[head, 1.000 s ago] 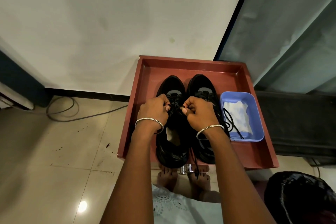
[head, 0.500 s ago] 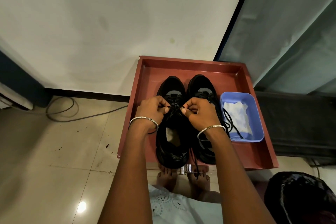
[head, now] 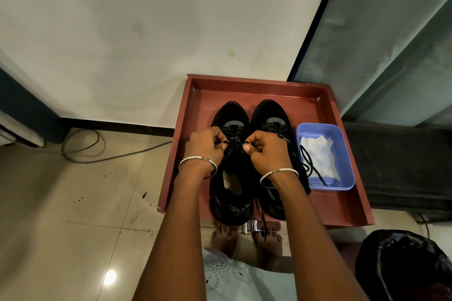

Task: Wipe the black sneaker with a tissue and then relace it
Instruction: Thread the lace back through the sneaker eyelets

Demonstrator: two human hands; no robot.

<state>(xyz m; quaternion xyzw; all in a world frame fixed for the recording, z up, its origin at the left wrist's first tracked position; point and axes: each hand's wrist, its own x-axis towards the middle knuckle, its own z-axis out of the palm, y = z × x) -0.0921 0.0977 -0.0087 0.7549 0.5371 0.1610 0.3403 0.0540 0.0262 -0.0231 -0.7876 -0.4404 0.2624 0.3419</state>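
Just now both of my hands are curled tight over the black sneaker (head: pixel 232 203) of dull mesh, the left one of the pair. My left hand (head: pixel 204 145) and right hand (head: pixel 267 151) each pinch a thin black lace (head: pixel 234 146) between thumb and forefinger, the two pinches close together above the tongue. That shoe stands toe-away in a shallow rectangular red-brown tray (head: pixel 256 80) with smooth raised walls, touching its twin, the second black shoe (head: pixel 269 115). Just beside the twin sits a round-cornered blue plastic tub (head: pixel 347 154) holding a crumpled white tissue (head: pixel 318 156); a loose black cord (head: pixel 308 161) trails over it. A slim silver bangle (head: pixel 198 159) rings each wrist. Glossy beige floor tiles (head: pixel 73 203) spread to the tray's left.
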